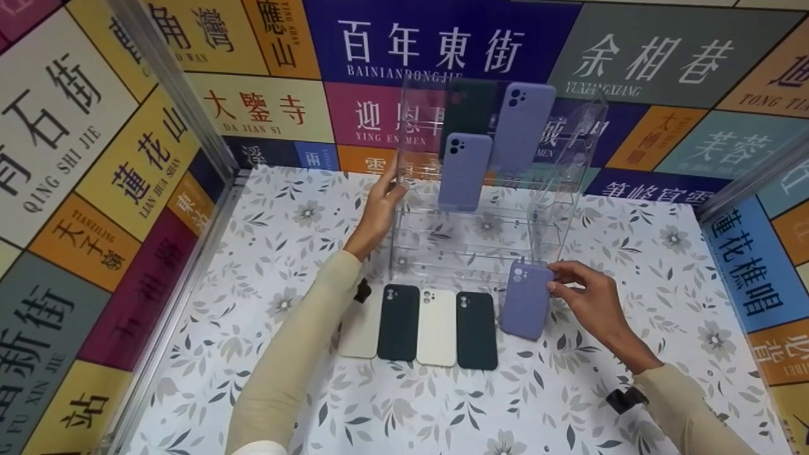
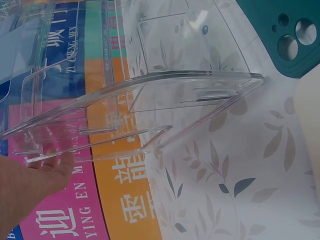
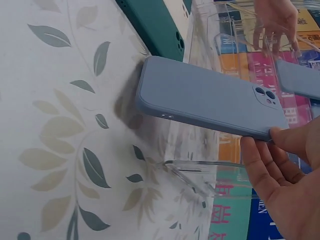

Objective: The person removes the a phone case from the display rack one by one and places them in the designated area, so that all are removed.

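The right hand (image 1: 591,300) pinches a lavender phone case (image 1: 526,303); the outstretched left hand (image 1: 379,212) touches a clear rack (image 1: 505,189); beyond, a panel (image 1: 436,38) reads "BAINIANDONGJIE".

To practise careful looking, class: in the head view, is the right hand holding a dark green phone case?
No, the right hand pinches a purple phone case near its upper corner.

From here, the left sleeve (image 1: 294,354) hides part of the end white case (image 1: 361,336), and on the clear rack (image 1: 468,254) 1 lilac case (image 1: 464,180) covers the lower part of a dark green case (image 1: 471,106). The right sleeve (image 1: 686,407) runs off the head view's bottom edge.
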A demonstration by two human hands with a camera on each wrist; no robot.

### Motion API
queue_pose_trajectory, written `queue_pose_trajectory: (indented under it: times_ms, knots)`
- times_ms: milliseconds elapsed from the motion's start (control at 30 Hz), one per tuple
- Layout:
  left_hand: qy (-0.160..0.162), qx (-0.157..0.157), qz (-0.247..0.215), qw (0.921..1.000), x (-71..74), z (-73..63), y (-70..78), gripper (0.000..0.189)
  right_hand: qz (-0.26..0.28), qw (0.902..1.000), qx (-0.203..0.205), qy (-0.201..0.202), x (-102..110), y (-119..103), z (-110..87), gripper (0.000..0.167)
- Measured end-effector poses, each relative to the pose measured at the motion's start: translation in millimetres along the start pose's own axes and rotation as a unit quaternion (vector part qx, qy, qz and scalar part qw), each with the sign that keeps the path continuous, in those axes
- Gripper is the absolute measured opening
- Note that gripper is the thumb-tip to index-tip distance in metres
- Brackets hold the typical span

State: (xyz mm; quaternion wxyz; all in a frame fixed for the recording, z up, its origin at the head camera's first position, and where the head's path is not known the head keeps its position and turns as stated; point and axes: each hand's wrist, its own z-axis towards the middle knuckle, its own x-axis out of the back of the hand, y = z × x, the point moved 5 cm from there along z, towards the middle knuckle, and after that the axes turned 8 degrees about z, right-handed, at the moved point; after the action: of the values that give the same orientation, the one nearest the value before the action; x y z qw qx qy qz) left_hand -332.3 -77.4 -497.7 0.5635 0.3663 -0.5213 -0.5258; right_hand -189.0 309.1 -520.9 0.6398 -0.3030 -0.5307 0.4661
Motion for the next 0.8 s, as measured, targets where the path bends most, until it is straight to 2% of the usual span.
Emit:
queue_pose_trajectory:
  times_ms: [400,800]
  knots:
    - [-0.004,-0.012,-0.004,0.9999,-0.8,-1.1,1.5,0.069,0.026,0.9953,-0.086,-0.034,-8,25,-12.1,0.034]
    - [-0.001,-0.005,0.002,1.0000,-0.4,-1.2,0.8,0.069,0.021,0.9901,-0.122,-0.065,-15,47,-21.9,0.037]
